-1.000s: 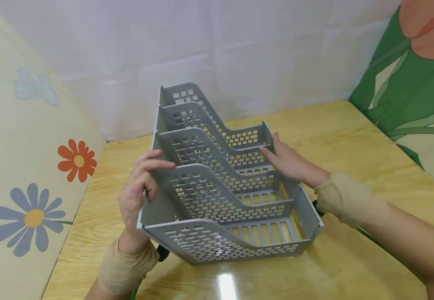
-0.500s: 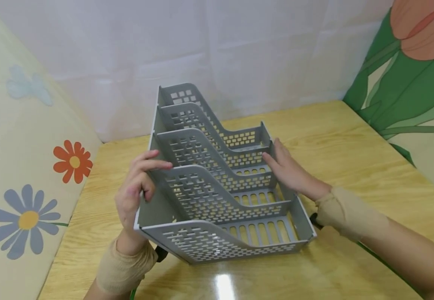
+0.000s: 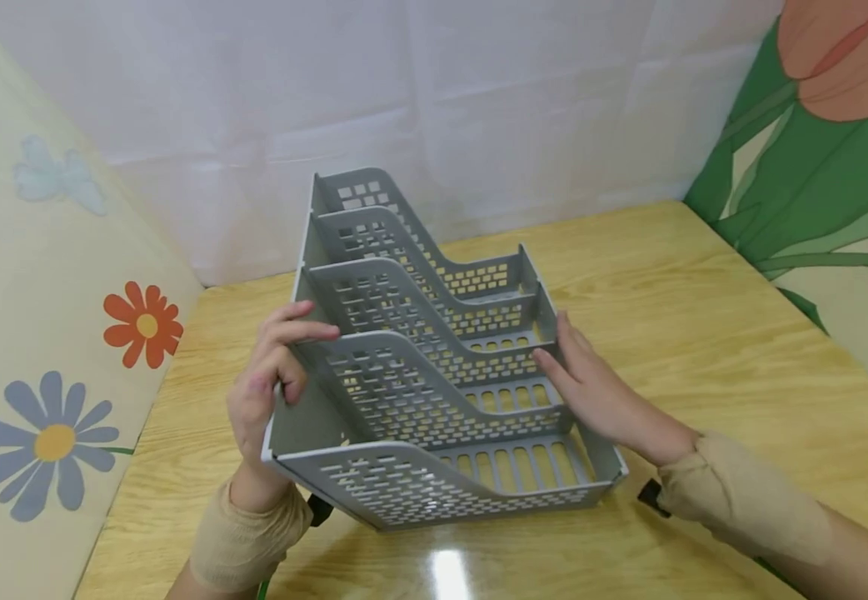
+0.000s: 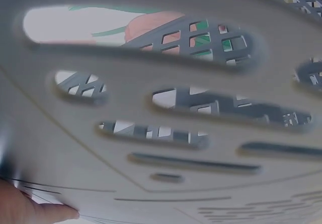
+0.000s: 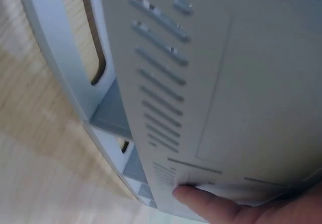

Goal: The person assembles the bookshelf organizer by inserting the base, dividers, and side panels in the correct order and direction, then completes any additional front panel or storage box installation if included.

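A grey plastic file organizer [image 3: 411, 392] with upright dividers and brick-pattern holes stands on the table, seen in the head view. My left hand [image 3: 267, 383] grips the top edge of its tall left side, fingers hooked over the rim. My right hand [image 3: 595, 387] rests along the low right side, fingers nearly straight on the outside and thumb by a divider's end. In the left wrist view the slotted wall [image 4: 126, 78] fills the picture, with a bit of the left hand [image 4: 30, 206] at lower left. The right wrist view shows the right thumb [image 5: 216, 204] against a slotted panel [image 5: 241, 93].
The wooden table [image 3: 704, 333] lies under the organizer. A white sheet [image 3: 516, 108] hangs behind it. Painted flowers, including a red flower [image 3: 142, 325], cover the left panel; a large tulip [image 3: 846, 50] is on the right panel.
My right hand has slid along the low side toward me, from the farther compartments to the nearer ones. My left hand keeps its grip on the organizer, which stays nearly in place.
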Available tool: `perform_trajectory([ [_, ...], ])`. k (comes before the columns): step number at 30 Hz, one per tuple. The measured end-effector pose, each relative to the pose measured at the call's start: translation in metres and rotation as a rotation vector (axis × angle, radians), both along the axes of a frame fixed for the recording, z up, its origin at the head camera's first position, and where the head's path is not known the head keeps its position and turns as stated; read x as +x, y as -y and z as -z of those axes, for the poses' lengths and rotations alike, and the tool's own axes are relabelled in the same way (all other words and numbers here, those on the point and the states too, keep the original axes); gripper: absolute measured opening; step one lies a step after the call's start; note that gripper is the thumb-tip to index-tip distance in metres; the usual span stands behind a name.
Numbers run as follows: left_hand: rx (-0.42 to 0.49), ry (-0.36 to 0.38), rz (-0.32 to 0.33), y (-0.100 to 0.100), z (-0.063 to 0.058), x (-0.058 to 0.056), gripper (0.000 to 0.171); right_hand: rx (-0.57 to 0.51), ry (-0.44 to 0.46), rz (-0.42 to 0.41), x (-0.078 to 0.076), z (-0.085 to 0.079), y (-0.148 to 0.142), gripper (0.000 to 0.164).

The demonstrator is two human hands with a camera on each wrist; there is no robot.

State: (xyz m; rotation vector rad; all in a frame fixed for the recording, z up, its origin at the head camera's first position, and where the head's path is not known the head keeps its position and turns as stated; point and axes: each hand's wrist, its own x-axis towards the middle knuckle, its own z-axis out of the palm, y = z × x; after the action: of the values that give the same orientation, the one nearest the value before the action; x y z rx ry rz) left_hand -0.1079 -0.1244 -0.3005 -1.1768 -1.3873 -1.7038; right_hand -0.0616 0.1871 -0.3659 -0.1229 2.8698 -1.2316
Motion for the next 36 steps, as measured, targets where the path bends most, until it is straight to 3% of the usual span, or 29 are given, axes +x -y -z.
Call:
perform_trajectory([
  [12,-0.016,-0.024,-0.009,0.004,-0.004,-0.001,0.05,-0.057,-0.146,0.077,0.011,0.025,0.007,0.07],
  [16,-0.015,-0.02,-0.01,0.007,-0.003,0.0,0.049,-0.08,-0.135,0.067,0.009,0.023,0.006,0.071],
  [20,-0.013,-0.025,0.007,0.008,-0.002,-0.001,0.049,-0.123,-0.07,0.054,0.002,0.009,0.0,0.068],
  [24,-0.015,-0.031,0.026,0.007,-0.003,-0.003,0.048,-0.039,-0.038,0.007,-0.031,-0.013,-0.01,0.066],
  [28,-0.009,-0.026,0.02,0.009,-0.003,-0.003,0.048,0.089,-0.037,-0.1,-0.092,-0.027,-0.022,0.07],
  [31,-0.004,-0.024,0.018,0.01,-0.002,-0.002,0.048,0.152,-0.017,-0.148,-0.128,-0.03,-0.026,0.074],
  [36,-0.014,-0.036,0.023,0.009,-0.001,-0.004,0.048,0.245,0.007,-0.095,-0.15,-0.024,-0.025,0.073],
])
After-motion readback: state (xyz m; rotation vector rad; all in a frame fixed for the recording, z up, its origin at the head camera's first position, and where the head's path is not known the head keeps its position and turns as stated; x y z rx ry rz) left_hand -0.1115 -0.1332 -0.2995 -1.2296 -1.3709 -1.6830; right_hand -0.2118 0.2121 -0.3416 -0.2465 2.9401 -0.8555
